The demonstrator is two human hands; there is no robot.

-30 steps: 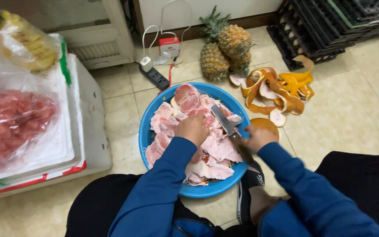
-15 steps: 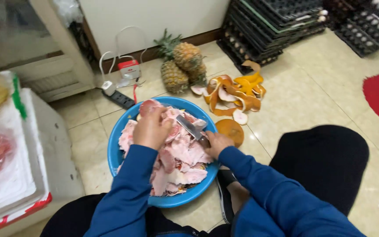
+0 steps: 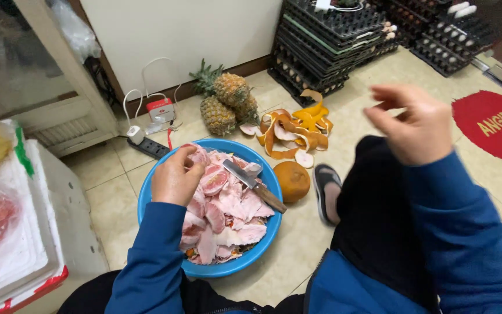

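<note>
Pink fruit pieces (image 3: 228,215) fill a blue basin (image 3: 146,203), left hand (image 3: 175,177) gripping one piece beside the knife (image 3: 255,185), right hand (image 3: 416,125) raised empty, fingers loosely curled.

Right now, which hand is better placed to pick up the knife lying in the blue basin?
Probably left. The left hand rests on the pink peel pieces in the blue basin, close beside the knife. The right hand is raised, empty, well off to the side.

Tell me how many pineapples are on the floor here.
2. One pineapple stands nearer the wall, and the other pineapple sits just in front of it to the left, behind the blue basin. Their leaves overlap, so another could be hidden.
</note>
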